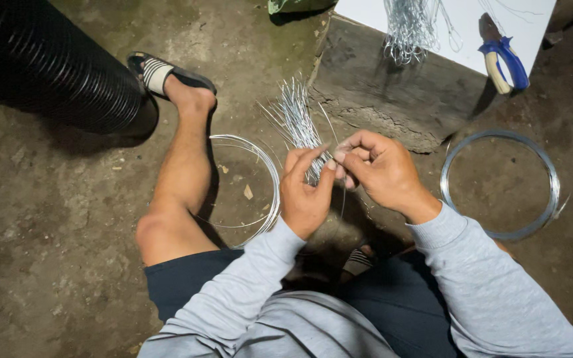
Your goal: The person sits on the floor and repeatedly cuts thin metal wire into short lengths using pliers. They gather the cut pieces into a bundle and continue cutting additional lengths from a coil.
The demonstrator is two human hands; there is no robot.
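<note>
My left hand point(305, 192) grips a bundle of short cut steel wires point(294, 118) that fans out upward from the fist. My right hand point(376, 169) pinches the same bundle from the right, its fingertips meeting the left thumb at the wires. Both hands hover above the ground between my knees. Grey sleeves cover both forearms.
One coil of wire point(270, 174) lies on the concrete by my left leg, another coil point(552, 185) at the right. A wooden block point(392, 93) ahead carries a white board point(532, 26) with finished wire pieces point(409, 30) and blue-handled pliers point(504, 56). A black ribbed pipe point(48, 66) lies at the upper left.
</note>
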